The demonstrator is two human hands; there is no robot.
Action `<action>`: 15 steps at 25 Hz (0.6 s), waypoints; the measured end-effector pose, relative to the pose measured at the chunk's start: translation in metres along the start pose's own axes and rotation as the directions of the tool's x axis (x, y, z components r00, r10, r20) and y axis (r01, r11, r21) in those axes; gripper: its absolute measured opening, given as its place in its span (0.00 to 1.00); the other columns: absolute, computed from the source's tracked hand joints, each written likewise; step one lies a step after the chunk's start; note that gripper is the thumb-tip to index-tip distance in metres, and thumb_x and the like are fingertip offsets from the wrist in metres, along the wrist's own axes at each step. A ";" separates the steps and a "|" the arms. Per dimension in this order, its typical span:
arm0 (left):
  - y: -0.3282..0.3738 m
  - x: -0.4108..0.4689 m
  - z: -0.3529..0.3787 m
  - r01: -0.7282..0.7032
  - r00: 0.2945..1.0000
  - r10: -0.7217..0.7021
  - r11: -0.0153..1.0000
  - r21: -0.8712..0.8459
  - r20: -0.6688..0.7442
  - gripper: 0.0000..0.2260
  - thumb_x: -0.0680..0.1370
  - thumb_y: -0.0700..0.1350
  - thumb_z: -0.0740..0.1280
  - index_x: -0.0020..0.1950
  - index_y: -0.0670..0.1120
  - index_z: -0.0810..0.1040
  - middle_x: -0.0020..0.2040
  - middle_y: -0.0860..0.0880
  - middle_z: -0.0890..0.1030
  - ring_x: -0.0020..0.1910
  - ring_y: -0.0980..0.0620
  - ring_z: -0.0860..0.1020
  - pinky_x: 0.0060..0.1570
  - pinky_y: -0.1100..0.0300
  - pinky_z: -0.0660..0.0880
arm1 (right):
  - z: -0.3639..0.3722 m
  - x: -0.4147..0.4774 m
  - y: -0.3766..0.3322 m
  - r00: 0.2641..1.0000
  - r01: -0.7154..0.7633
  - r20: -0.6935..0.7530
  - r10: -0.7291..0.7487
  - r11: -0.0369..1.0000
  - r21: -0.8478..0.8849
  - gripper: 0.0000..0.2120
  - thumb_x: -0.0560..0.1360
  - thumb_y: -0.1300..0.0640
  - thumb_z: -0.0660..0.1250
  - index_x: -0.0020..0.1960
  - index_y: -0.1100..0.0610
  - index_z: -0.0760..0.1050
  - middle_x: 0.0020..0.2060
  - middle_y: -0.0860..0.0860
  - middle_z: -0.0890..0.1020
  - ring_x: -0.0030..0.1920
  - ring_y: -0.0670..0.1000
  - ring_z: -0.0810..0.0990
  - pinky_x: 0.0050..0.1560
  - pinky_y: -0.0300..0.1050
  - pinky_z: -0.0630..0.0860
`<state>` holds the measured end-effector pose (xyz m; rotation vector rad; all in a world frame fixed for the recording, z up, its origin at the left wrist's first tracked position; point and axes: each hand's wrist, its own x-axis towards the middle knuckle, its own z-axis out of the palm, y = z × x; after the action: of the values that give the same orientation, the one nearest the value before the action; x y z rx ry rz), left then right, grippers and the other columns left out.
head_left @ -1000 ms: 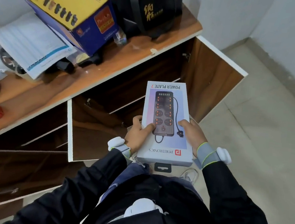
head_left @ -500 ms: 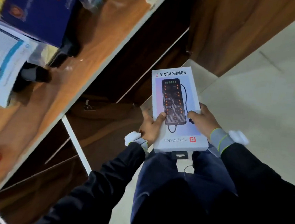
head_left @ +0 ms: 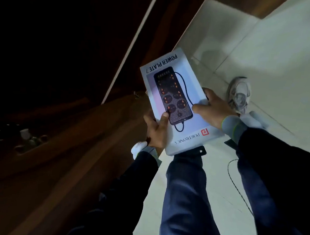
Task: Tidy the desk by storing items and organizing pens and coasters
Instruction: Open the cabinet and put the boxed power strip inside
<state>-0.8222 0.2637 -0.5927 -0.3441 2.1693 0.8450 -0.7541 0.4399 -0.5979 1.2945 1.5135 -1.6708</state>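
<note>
Head view: the power strip box (head_left: 177, 104) is carried between both hands, clear of any surface, printed face up, long axis pointing away from the person. The left hand (head_left: 157, 130) grips the near left edge, thumb laid over the face and fingers beneath. The right hand (head_left: 212, 108) grips the right long edge, thumb on the face, fingers curled round the side; holding opposite edges probably serves to keep the flat carton level and stop it twisting.

Left of the left hand lies the dark cabinet interior (head_left: 54, 44), with a wooden door panel (head_left: 74, 139) standing open just beside that hand. The far end of the box is angled toward this opening, which suggests storage inside is the step in hand; the box is not yet in the cabinet.

Just beyond the right hand a shoe (head_left: 239, 95) stands on the tiled floor (head_left: 285, 53); below the right forearm a thin cable (head_left: 237, 188) lies on that floor.
</note>
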 end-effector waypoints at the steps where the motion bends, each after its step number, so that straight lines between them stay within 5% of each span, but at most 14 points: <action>1: -0.006 0.015 0.005 -0.002 1.000 0.002 1.000 0.013 0.006 0.21 0.82 0.43 0.63 0.71 0.42 0.59 0.52 0.59 0.76 0.50 0.64 0.76 0.53 0.70 0.70 | 0.007 0.018 0.005 1.000 0.013 -0.019 -0.013 1.000 -0.009 0.30 0.74 0.53 0.66 0.75 0.48 0.62 0.39 0.40 0.76 0.37 0.49 0.77 0.37 0.38 0.71; 5: -0.038 0.087 0.022 0.072 0.996 -0.069 0.996 0.051 -0.059 0.26 0.82 0.48 0.61 0.76 0.41 0.57 0.60 0.48 0.75 0.62 0.48 0.73 0.59 0.68 0.63 | 0.045 0.099 0.025 0.996 0.000 -0.086 -0.009 0.994 -0.107 0.29 0.74 0.49 0.64 0.73 0.52 0.61 0.39 0.45 0.77 0.43 0.56 0.74 0.44 0.43 0.66; 8: -0.064 0.137 0.026 0.034 0.989 -0.015 0.992 0.124 -0.149 0.26 0.82 0.47 0.62 0.77 0.41 0.58 0.67 0.48 0.71 0.62 0.57 0.68 0.49 0.87 0.54 | 0.071 0.148 0.033 0.994 0.009 -0.108 -0.030 0.982 -0.191 0.28 0.74 0.47 0.64 0.70 0.53 0.59 0.40 0.51 0.78 0.40 0.58 0.76 0.39 0.44 0.66; 10: -0.071 0.158 0.017 0.002 0.983 0.029 0.985 0.170 -0.180 0.25 0.82 0.45 0.62 0.77 0.40 0.59 0.68 0.48 0.69 0.57 0.64 0.65 0.46 0.89 0.53 | 0.087 0.162 0.034 0.992 0.090 -0.063 -0.110 0.961 -0.262 0.29 0.73 0.47 0.63 0.72 0.50 0.59 0.51 0.53 0.80 0.46 0.59 0.79 0.42 0.43 0.67; 13: -0.089 0.204 0.023 0.082 0.980 -0.050 0.983 0.162 -0.192 0.28 0.83 0.51 0.60 0.80 0.46 0.53 0.76 0.47 0.62 0.68 0.55 0.66 0.61 0.74 0.61 | 0.106 0.205 0.040 0.982 0.157 -0.049 -0.182 0.934 -0.321 0.32 0.74 0.47 0.63 0.74 0.49 0.56 0.64 0.54 0.74 0.56 0.62 0.77 0.48 0.45 0.66; 15: -0.096 0.227 0.025 0.123 0.978 -0.090 0.978 0.168 -0.189 0.30 0.83 0.53 0.59 0.80 0.48 0.51 0.78 0.45 0.57 0.74 0.46 0.62 0.64 0.63 0.62 | 0.118 0.224 0.043 0.974 0.176 -0.072 -0.213 0.922 -0.346 0.28 0.73 0.47 0.63 0.70 0.52 0.60 0.55 0.55 0.77 0.47 0.62 0.77 0.44 0.46 0.67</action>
<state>-0.9132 0.2150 -0.8175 -0.4573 2.3508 0.5726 -0.8405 0.3643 -0.8280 1.0921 1.9503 -1.3882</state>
